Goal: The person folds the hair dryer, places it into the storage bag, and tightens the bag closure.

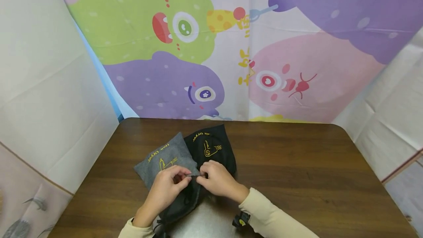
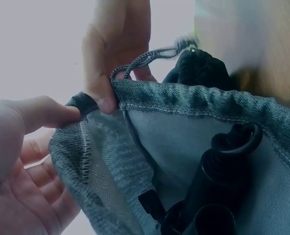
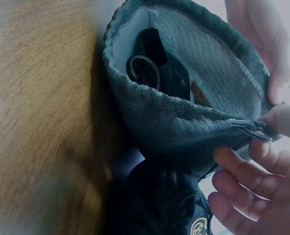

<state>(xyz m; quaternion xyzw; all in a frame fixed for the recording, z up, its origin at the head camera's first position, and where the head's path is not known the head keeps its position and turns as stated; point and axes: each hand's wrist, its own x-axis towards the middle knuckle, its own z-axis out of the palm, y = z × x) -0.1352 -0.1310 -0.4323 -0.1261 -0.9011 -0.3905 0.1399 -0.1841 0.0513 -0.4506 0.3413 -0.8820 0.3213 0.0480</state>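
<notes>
A grey drawstring bag (image 1: 183,153) with yellow "Hair Dryer" lettering lies on the table, its wide mouth toward me. My left hand (image 1: 166,188) pinches the rim between thumb and fingers. Close beside it, my right hand (image 1: 219,180) pinches the same rim by the drawstring cord (image 2: 147,59). Inside the bag sits a black hair dryer (image 2: 223,181) with a hanging loop (image 3: 144,71) at one end; the bag wall hides its lower part. A second bag, black (image 1: 228,157) with the same lettering, lies behind the grey one and partly under it.
The brown wooden table (image 1: 297,164) extends to both sides of the bags. Behind it hangs a cartoon-print cloth (image 1: 231,102), with white cloth panels (image 1: 49,65) at the sides. A pale, shiny patch (image 1: 205,219) shows at the near edge between the forearms.
</notes>
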